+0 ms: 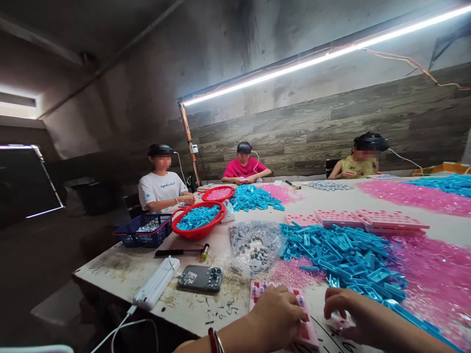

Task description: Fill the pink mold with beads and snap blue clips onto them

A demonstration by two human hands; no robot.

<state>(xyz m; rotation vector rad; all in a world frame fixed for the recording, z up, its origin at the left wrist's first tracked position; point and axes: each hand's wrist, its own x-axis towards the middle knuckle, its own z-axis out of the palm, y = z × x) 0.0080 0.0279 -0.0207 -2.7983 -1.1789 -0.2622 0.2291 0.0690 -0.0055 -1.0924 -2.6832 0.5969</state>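
Observation:
My left hand (277, 314) rests over a pink tray (311, 333) with square slots, its fingers bent and pressed together. Whatever they pinch is hidden behind the hand. Small clear, purplish pieces sit in several of the tray's slots. My right hand (355, 311) is to the right of the tray, fingers curved and thumb apart. Small clear pinkish plastic pieces (339, 322) show in the gap between thumb and fingers; the hand does not visibly grip them. Beyond my hands lies a heap of blue plastic parts (342, 252).
Clear pink pieces (434, 279) spread at right; pink trays (390, 219) lie behind. A plastic bag of small parts (255, 245), phone (200, 278), white power bank (156, 284), hammer (184, 252), red basin (219, 220) and blue basket (127, 237) are leftward. Several people sit across the table.

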